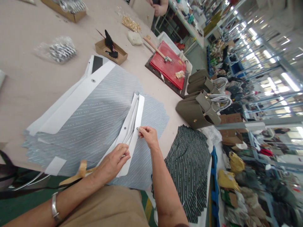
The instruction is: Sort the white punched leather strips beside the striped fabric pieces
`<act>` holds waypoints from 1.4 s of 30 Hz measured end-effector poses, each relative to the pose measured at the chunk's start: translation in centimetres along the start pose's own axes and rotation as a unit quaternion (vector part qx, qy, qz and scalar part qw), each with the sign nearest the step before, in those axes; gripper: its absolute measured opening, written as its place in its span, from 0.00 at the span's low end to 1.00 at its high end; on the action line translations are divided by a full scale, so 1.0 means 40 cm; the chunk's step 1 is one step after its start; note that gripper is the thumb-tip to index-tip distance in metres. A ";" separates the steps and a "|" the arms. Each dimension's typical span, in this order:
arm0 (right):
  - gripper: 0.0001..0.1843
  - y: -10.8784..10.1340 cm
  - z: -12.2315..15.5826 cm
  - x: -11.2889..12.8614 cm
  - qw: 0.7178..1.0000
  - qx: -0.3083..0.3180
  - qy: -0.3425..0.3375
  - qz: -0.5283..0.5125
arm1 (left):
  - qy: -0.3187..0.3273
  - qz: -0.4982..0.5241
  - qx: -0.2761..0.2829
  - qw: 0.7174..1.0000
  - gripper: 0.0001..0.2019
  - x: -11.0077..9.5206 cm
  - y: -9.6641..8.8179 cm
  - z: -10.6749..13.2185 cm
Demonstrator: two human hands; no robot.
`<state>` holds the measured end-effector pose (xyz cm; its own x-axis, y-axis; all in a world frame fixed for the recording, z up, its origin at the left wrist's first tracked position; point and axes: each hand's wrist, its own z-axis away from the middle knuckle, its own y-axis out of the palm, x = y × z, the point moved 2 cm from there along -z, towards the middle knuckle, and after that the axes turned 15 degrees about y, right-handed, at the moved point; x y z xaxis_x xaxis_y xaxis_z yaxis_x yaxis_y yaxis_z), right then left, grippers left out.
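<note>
A stack of narrow white strips [133, 123], each with a small metal eyelet, lies on grey striped sheets [99, 116] on the table. My left hand [113, 162] presses down on the near end of the stack, fingers curled over its edge. My right hand [148, 135] pinches the right edge of the top strip between thumb and fingers, beside a small metal piece. A wide white strip with an eyelet [78, 97] lies further left on the grey sheets.
A red pad [169, 67] with a hammer [157, 50] lies at the far side. Olive handbags [201, 107] stand at the table's right end. A cardboard tray [111, 52], bagged metal parts [58, 50] and dark striped sheets [189, 170] are around. Another person's hand [158, 8] shows at the top.
</note>
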<state>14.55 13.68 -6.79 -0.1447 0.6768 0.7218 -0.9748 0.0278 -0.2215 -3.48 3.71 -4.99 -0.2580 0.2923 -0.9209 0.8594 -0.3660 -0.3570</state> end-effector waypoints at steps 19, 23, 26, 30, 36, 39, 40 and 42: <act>0.26 -0.018 -0.052 0.035 0.953 -0.070 -0.036 0.294 | -0.040 0.004 0.034 0.999 0.08 0.028 0.015 -0.003; 0.30 -0.053 -0.072 -0.024 0.991 -0.038 0.020 0.124 | -0.047 0.002 0.034 0.998 0.07 0.025 0.018 0.001; 0.29 -0.062 -0.072 -0.054 1.000 -0.013 0.019 -0.019 | -0.045 -0.005 0.037 0.998 0.08 0.020 0.022 0.004; 0.22 -0.048 -0.047 -0.068 0.994 -0.043 -0.033 -0.094 | -0.037 -0.023 0.030 0.999 0.09 0.016 0.029 0.011; 0.19 -0.015 -0.029 -0.077 0.998 -0.048 0.041 -0.006 | -0.027 -0.040 0.026 0.998 0.08 0.014 0.039 0.013; 0.19 -0.020 -0.020 -0.078 0.996 -0.053 0.070 -0.002 | -0.021 -0.037 0.035 0.998 0.08 0.009 0.045 0.013; 0.21 -0.021 -0.013 -0.077 0.996 -0.063 0.062 0.016 | -0.017 -0.035 0.038 0.999 0.07 0.007 0.047 0.014; 0.27 -0.019 0.005 -0.068 0.991 -0.101 0.022 0.090 | -0.007 -0.030 0.044 0.999 0.07 0.005 0.053 0.017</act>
<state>15.64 11.67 -8.47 -0.3016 0.7152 0.6305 -0.8793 0.0469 -0.4739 -2.01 2.37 -6.06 -0.3135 0.3042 -0.8995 0.8009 -0.4243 -0.4226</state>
